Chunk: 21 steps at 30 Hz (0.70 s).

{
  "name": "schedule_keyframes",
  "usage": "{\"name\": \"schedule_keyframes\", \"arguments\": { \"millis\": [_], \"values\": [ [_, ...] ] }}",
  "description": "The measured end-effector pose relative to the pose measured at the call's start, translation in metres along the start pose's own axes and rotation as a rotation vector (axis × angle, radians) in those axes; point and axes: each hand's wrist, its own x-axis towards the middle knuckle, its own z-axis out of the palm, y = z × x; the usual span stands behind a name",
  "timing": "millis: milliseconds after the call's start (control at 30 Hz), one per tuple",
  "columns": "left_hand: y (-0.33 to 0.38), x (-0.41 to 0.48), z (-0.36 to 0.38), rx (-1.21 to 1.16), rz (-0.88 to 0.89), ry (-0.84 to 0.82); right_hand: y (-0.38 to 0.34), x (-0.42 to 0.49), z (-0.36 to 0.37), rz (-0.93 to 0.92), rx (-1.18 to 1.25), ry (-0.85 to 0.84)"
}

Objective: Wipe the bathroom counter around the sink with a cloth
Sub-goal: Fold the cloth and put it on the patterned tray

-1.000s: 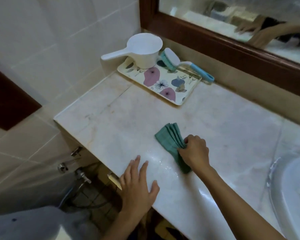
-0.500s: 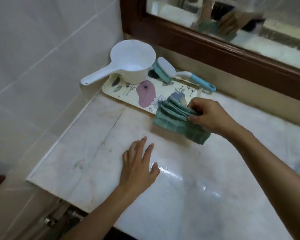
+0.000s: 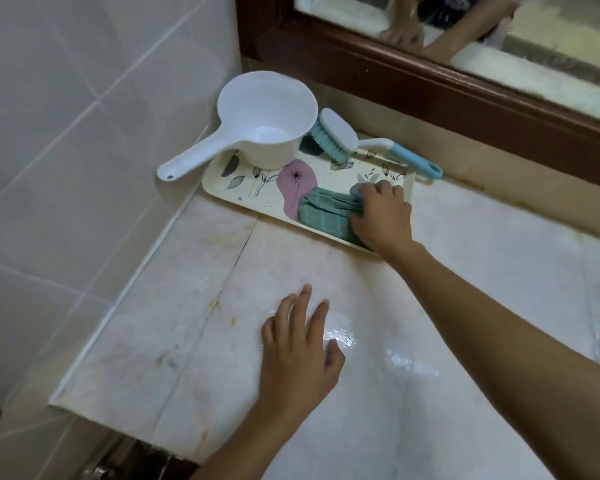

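Item nearest you: your left hand [image 3: 298, 344], flat on the marble counter [image 3: 194, 341], fingers spread, holding nothing, beside a wet sheen. Farther out: your right hand [image 3: 381, 216], bunched around the green cloth [image 3: 321, 213], which lies on the floral tray [image 3: 257, 188]. Step, as judged: wiping the far corner; next, likely the stained slab left of the seam. Beyond: white dipper [image 3: 267, 119], scrub brush [image 3: 336, 136], tiled wall [image 3: 84, 98], wood-framed mirror [image 3: 430, 88].

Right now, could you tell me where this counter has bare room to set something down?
Bare counter lies between the tray and the left hand, and from that hand to the tiled wall. The back corner is crowded: dipper, brush, cloth and right hand fill the tray.
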Motion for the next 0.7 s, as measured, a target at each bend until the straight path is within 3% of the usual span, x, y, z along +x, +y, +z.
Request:
{"name": "schedule_keyframes", "arguments": {
  "millis": [100, 167, 267, 433, 500, 567, 700],
  "values": [
    [0.0, -0.001, 0.001, -0.006, 0.002, 0.018, -0.007, -0.02, 0.01, -0.134, 0.002, 0.127],
    [0.001, -0.001, 0.0, -0.001, 0.001, 0.022, -0.013, -0.033, 0.017, -0.231, 0.063, 0.063],
    [0.002, 0.0, 0.0, 0.016, -0.015, 0.0, -0.018, -0.045, 0.026, -0.196, 0.136, -0.112],
    [0.002, 0.001, 0.002, -0.003, -0.038, 0.002, -0.015, -0.047, 0.017, -0.199, 0.107, -0.234],
    [0.004, 0.002, 0.003, -0.007, -0.065, 0.01, -0.007, -0.058, 0.01, -0.181, 0.136, -0.177],
    [0.012, 0.007, 0.0, -0.016, -0.116, -0.003, 0.009, -0.084, -0.001, -0.141, 0.223, -0.013],
    [0.051, -0.003, -0.003, -0.126, -0.201, -0.015, 0.058, -0.173, -0.024, 0.02, 0.518, 0.121]
  ]
}}
